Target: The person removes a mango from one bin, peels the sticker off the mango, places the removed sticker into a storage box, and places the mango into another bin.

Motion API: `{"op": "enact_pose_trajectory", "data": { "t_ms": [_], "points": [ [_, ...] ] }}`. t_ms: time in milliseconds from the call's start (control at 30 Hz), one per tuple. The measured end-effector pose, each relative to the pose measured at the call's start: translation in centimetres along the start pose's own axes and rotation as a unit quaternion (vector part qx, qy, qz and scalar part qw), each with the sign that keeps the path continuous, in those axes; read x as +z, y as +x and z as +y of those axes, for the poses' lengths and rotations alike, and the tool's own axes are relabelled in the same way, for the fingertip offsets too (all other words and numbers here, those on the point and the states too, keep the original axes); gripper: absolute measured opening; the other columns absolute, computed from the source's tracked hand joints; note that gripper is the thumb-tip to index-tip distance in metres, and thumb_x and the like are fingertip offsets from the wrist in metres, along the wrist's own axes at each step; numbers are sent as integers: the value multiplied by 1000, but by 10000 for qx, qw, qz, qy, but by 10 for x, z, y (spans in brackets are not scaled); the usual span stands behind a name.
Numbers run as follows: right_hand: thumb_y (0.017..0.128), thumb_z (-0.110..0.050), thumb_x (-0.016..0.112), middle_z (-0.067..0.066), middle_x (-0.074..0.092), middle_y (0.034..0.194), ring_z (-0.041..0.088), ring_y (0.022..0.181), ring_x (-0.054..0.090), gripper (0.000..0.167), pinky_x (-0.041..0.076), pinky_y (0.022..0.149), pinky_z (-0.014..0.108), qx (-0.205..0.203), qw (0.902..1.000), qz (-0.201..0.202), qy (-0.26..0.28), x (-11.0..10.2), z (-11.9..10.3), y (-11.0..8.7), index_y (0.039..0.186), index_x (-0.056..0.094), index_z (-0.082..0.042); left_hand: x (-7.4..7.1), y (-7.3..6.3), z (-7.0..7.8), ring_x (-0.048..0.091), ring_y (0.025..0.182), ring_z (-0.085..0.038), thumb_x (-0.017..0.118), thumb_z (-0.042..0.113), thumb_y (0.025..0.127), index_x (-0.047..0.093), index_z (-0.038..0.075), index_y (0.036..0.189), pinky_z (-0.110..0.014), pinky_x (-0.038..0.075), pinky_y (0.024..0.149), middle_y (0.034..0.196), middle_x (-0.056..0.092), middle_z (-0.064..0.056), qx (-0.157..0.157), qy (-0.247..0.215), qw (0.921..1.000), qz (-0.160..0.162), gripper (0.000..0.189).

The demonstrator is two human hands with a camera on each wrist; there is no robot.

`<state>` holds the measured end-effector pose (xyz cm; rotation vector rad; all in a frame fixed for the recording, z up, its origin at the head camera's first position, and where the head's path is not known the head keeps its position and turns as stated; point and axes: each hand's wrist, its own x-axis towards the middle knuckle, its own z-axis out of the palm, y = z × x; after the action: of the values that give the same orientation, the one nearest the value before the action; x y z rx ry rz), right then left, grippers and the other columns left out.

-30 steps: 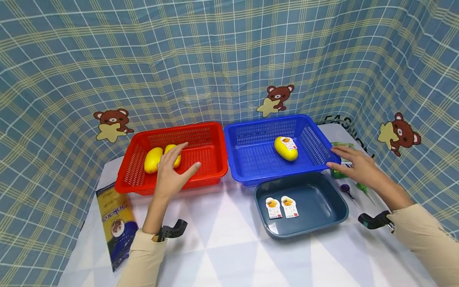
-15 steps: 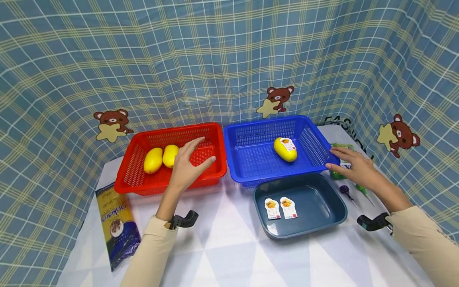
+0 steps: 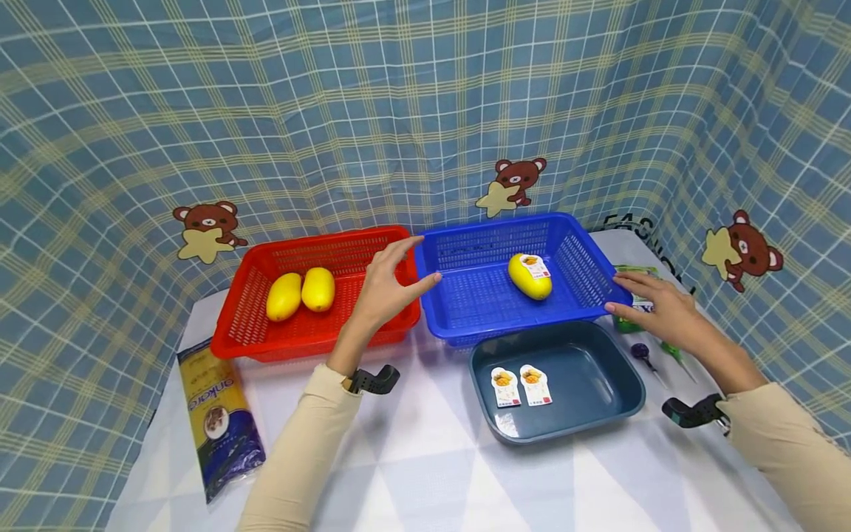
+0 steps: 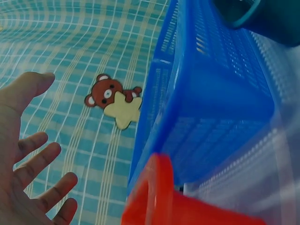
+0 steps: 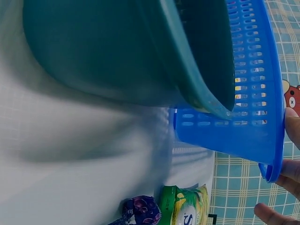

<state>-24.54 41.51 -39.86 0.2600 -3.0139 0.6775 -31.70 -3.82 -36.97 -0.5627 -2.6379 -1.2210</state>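
My left hand (image 3: 385, 292) hovers over the right end of the red basket (image 3: 226, 347), thumb and fingers spread with nothing between them; the left wrist view shows the same spread fingers (image 4: 40, 161). Two yellow mangoes (image 3: 284, 297) lie in the left half of that basket. The fingers and thumb of my right hand (image 3: 668, 314) rest at the right rim of the blue basket (image 3: 459, 325). In the right wrist view its fingertips (image 5: 291, 129) meet the basket's corner. Inside the blue basket lies one mango (image 3: 521, 281) with a mango-picture label (image 3: 535, 266) on it.
In front of the blue basket stands a dark teal tub (image 3: 585, 377) with two mango labels (image 3: 505, 388) in it. A yellow-blue packet (image 3: 219, 414) lies at left. To the right are a green packet (image 5: 187, 206) and a purple-wrapped lollipop (image 3: 641, 352). Plaid curtain (image 3: 372, 111) hangs behind.
My left hand has moved right, from over the mangoes to the red basket's right end, uncovering both mangoes. The right hand stays at the blue rim.
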Motion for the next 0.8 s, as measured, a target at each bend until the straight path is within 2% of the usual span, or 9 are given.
{"op": "enact_pose_trajectory", "data": {
  "t_ms": [133,233,433,533,700,800],
  "points": [
    [94,-45,67,29,36,152,60,133,30,74,21,89,82,-44,10000,27,-42,-3,0,0,147,45,2,12,12,10,42,129,-21,73,58,82,48,30,148,-52,38,103,147,49,7,128,-77,9998,-116,76],
    [94,-44,68,29,36,151,59,133,30,73,23,88,80,-86,9999,35,-41,-3,0,0,147,45,2,19,22,16,45,126,-21,73,57,82,49,27,148,-51,35,105,148,49,5,278,14,9994,-186,77],
    [95,-42,68,28,38,150,59,132,32,71,31,84,70,-135,9998,57,-97,-3,-1,-4,144,48,4,31,46,28,42,135,-26,70,58,83,48,25,149,-53,29,111,152,46,0,355,525,9965,-553,77],
    [95,-42,68,29,38,150,59,132,32,70,31,83,66,-113,9999,43,-105,-4,-3,-5,144,48,4,36,58,32,38,139,-29,70,59,83,47,25,150,-55,27,112,153,45,-2,322,715,9939,-770,78],
    [94,-45,67,29,37,151,59,133,30,72,28,87,74,-31,9999,-60,-154,-3,-4,-5,145,48,3,47,77,43,34,141,-32,68,62,82,44,26,152,-58,24,113,155,41,-3,348,916,9880,-1197,82],
    [94,-46,67,28,37,151,59,134,29,73,26,88,76,-14,9998,-105,-195,-3,-7,-5,145,47,3,55,89,53,34,141,-32,69,62,82,42,27,153,-58,24,112,156,40,-3,474,1040,9840,-1365,84]
  ]
}}
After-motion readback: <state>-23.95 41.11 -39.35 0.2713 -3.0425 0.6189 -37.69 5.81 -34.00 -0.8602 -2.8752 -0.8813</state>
